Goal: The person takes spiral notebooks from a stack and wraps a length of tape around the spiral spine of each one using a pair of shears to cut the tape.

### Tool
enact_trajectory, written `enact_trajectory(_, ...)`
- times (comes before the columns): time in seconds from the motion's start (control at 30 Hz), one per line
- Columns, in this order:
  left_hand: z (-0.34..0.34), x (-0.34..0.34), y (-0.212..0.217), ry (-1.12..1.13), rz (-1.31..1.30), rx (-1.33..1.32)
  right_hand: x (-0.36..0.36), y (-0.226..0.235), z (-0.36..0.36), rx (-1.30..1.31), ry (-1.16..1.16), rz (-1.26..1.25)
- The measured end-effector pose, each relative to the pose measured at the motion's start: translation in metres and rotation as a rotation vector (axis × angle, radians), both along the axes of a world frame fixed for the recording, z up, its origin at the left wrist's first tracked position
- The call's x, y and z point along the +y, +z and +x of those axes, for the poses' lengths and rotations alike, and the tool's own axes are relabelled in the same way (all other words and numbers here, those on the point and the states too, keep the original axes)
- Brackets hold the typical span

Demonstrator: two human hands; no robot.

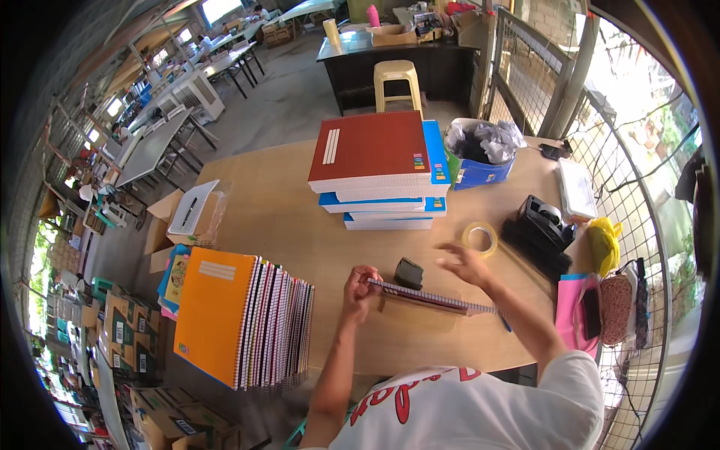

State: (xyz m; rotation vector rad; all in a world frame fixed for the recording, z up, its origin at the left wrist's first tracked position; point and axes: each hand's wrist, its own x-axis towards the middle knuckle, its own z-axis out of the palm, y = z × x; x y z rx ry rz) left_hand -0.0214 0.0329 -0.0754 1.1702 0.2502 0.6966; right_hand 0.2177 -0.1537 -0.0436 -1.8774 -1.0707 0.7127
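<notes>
My left hand [361,289] is closed on the end of a dark-covered spiral notebook [431,298], held nearly edge-on with its spiral binding upward. My right hand [466,265] hovers beyond the notebook with fingers spread, holding nothing. A small dark block [409,274] sits on the table just past the notebook; its kind I cannot tell. Close to the right fingertips lies a roll of tape [480,238]. To the left, many spiral notebooks stand in a leaning row with an orange notebook [217,307] in front. Farther off rises a stack topped by a red-brown notebook [375,150] and blue ones.
A blue box [480,174] stuffed with crumpled plastic stands behind the stack. On the right are a black tape dispenser [544,221], a yellow bag [604,244], a pink folder [571,307] and a wire-mesh wall. An open carton [161,229] adjoins the table's left edge.
</notes>
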Motion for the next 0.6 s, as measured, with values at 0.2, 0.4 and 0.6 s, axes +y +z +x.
enact_trajectory(0.2, 0.007, -0.006, -0.004, -0.026, -0.057, -0.071, -0.174, -0.085, -0.052, -1.073, -0.528, -0.238)
enact_trajectory(0.4, 0.01, -0.009, 0.008, 0.0, -0.128, -0.031, -0.128, -0.009, -0.017, -0.543, -0.61, 0.352)
enact_trajectory(0.6, 0.011, -0.01, 0.005, 0.036, -0.032, -0.025, 0.011, 0.146, -0.034, -0.897, 0.402, 0.372)
